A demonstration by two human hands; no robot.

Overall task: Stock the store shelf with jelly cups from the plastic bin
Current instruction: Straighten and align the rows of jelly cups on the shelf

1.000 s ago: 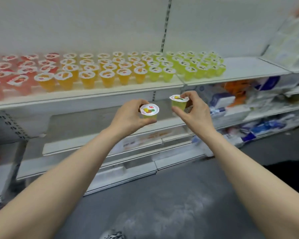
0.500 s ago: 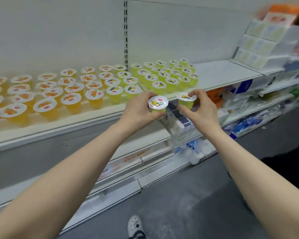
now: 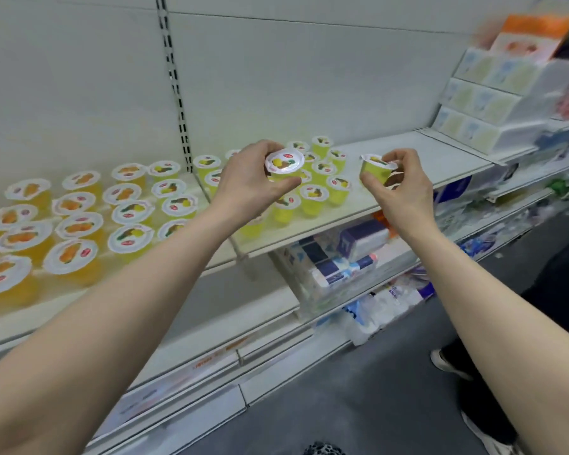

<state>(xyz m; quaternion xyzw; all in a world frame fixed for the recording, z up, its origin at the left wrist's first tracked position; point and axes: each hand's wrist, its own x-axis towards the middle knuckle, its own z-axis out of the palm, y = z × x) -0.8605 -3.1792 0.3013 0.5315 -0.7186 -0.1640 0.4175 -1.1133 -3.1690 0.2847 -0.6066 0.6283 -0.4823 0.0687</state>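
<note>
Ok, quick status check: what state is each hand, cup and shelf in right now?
Left hand: gripping a green jelly cup, held above the shelf.
Right hand: gripping a second green cup, tilted, over bare shelf.
Green cups on the shelf: upright, sealed.
Orange cups: upright, sealed, in rows.
Shelf: right part bare.

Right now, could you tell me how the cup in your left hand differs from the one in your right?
The cup in the left hand, the left cup, faces its lid toward the camera and is over the shelved green cups. The right cup, in the right hand, shows its green side and is over bare shelf. Both are green with white printed lids.
</note>
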